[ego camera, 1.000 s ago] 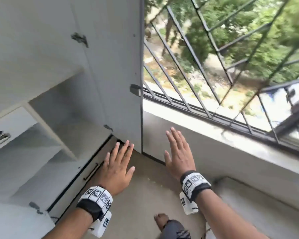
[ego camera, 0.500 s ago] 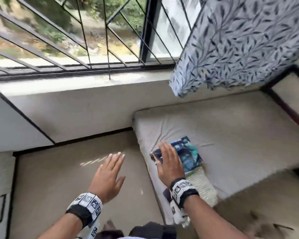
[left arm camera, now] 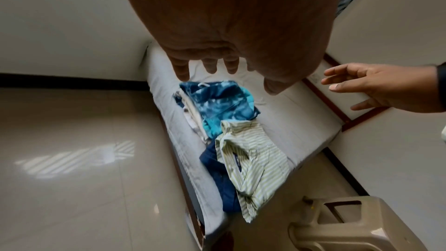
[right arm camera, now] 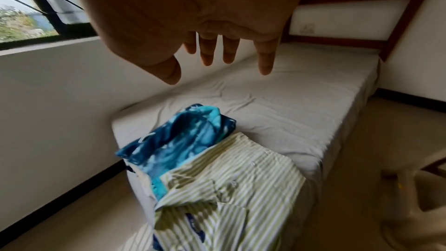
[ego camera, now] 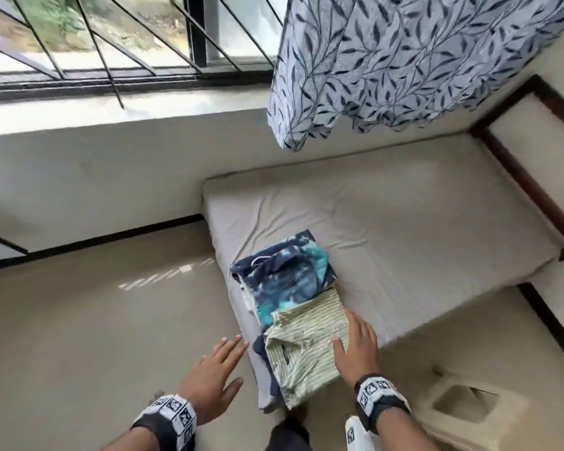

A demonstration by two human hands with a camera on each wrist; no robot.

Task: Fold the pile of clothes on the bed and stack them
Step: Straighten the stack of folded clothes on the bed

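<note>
Head view shows both hands spread and holding nothing — the left hand (ego camera: 209, 375) over the floor, the right hand (ego camera: 360, 348) above the striped shirt (ego camera: 306, 346). That shirt and a blue tie-dye garment (ego camera: 284, 278) lie near the bed (ego camera: 420, 229) corner.

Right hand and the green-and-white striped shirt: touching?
Apart. The right wrist view shows the right hand hovering with straight fingers, bare mattress visible beneath the fingertips, well above the green-and-white striped shirt.
</note>
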